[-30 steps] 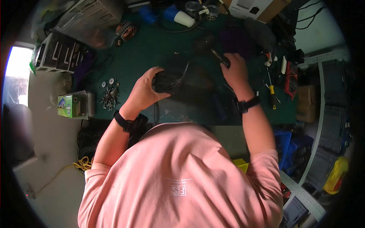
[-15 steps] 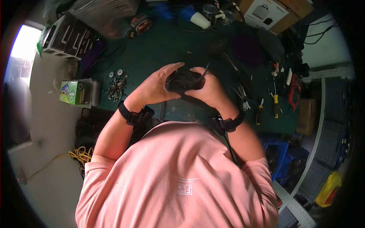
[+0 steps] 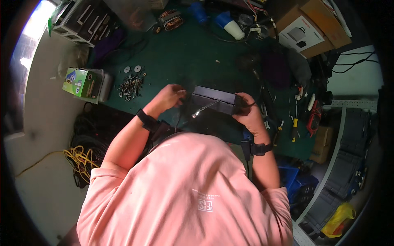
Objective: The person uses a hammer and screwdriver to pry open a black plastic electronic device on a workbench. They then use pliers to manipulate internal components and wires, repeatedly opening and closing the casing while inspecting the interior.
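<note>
Here, dark box (image 3: pixel 213 95) in right grip (image 3: pixel 248 115) by its right end, left grip (image 3: pixel 169 98) just beside, hold unclear

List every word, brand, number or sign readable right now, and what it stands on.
Pink shirt: white print, upside down, including a square mark; its small lines are too blurred to read.
Cardboard box: white label with a picture and red lettering; wording not copied.
Green box: print too small to read.
Dark box in the right hand: none visible.
</note>
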Action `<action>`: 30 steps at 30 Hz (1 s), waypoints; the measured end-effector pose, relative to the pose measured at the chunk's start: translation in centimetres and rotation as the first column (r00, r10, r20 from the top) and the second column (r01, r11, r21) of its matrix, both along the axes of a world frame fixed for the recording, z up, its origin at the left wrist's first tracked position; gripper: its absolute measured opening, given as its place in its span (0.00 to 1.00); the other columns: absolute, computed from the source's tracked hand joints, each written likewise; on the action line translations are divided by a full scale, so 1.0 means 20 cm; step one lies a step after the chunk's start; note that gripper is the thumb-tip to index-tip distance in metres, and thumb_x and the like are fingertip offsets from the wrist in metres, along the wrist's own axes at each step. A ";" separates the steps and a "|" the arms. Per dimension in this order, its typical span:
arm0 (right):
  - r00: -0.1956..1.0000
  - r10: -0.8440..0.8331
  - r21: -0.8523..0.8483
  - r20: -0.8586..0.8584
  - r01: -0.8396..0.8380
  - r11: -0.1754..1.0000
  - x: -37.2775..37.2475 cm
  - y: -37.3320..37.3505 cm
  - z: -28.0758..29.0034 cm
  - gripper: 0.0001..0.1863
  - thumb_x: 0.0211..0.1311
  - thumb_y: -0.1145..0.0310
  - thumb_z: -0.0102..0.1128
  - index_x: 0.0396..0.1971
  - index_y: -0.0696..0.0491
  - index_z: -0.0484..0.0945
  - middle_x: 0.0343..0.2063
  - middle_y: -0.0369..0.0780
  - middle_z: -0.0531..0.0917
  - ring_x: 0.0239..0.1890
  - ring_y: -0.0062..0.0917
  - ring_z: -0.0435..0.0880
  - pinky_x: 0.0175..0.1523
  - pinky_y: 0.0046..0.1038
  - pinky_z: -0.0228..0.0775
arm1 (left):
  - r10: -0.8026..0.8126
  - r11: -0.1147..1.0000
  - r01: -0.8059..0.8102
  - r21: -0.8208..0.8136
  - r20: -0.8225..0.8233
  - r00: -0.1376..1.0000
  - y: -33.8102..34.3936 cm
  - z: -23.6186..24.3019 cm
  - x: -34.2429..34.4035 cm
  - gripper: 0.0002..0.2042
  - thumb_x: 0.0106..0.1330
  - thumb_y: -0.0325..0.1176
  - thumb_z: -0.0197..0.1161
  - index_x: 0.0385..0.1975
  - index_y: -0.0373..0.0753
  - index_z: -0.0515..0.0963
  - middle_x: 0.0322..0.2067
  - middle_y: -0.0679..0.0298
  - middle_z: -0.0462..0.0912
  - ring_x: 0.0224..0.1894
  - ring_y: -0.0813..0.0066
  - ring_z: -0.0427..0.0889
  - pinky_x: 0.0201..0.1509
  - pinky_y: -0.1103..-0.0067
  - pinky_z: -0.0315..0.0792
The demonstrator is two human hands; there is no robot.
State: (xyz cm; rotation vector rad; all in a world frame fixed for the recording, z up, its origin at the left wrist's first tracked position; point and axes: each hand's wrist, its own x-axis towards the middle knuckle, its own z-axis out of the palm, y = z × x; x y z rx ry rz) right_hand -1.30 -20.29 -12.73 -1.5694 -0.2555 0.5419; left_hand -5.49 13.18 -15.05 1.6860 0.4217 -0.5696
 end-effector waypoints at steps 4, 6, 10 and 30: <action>0.997 -0.055 0.022 -0.056 0.056 0.998 0.01 -0.03 -0.05 0.39 0.47 0.88 0.67 0.62 0.53 0.69 0.54 0.36 0.79 0.53 0.23 0.80 0.56 0.26 0.76 | -0.059 0.985 0.051 -0.165 -0.046 0.997 -0.07 -0.01 0.01 0.13 0.73 0.39 0.58 0.44 0.33 0.78 0.35 0.64 0.83 0.32 0.77 0.80 0.34 0.80 0.74; 0.987 -0.088 0.037 -0.131 0.094 0.995 0.02 -0.03 -0.07 0.39 0.47 0.88 0.67 0.63 0.54 0.69 0.54 0.36 0.79 0.53 0.23 0.81 0.54 0.26 0.78 | -0.080 0.977 0.069 -0.203 -0.047 0.996 -0.07 -0.01 0.01 0.11 0.74 0.38 0.58 0.40 0.34 0.78 0.31 0.67 0.81 0.30 0.78 0.78 0.33 0.81 0.73; 0.944 -0.168 -0.027 -0.285 0.168 0.985 0.00 0.02 -0.06 0.35 0.52 0.84 0.65 0.63 0.55 0.69 0.51 0.38 0.81 0.48 0.22 0.83 0.45 0.25 0.81 | 0.103 0.892 -0.078 -0.445 0.034 0.994 -0.05 -0.03 -0.06 0.08 0.73 0.35 0.60 0.36 0.37 0.77 0.24 0.71 0.74 0.25 0.80 0.72 0.31 0.81 0.70; 0.625 0.655 -0.628 0.424 -0.319 0.710 0.12 0.71 0.39 0.53 0.33 0.69 0.82 0.66 0.53 0.66 0.62 0.47 0.72 0.64 0.45 0.70 0.68 0.39 0.65 | -0.041 0.997 0.000 0.078 0.528 0.849 -0.02 0.31 -0.24 0.06 0.63 0.24 0.63 0.39 0.33 0.79 0.33 0.52 0.82 0.37 0.53 0.83 0.43 0.69 0.76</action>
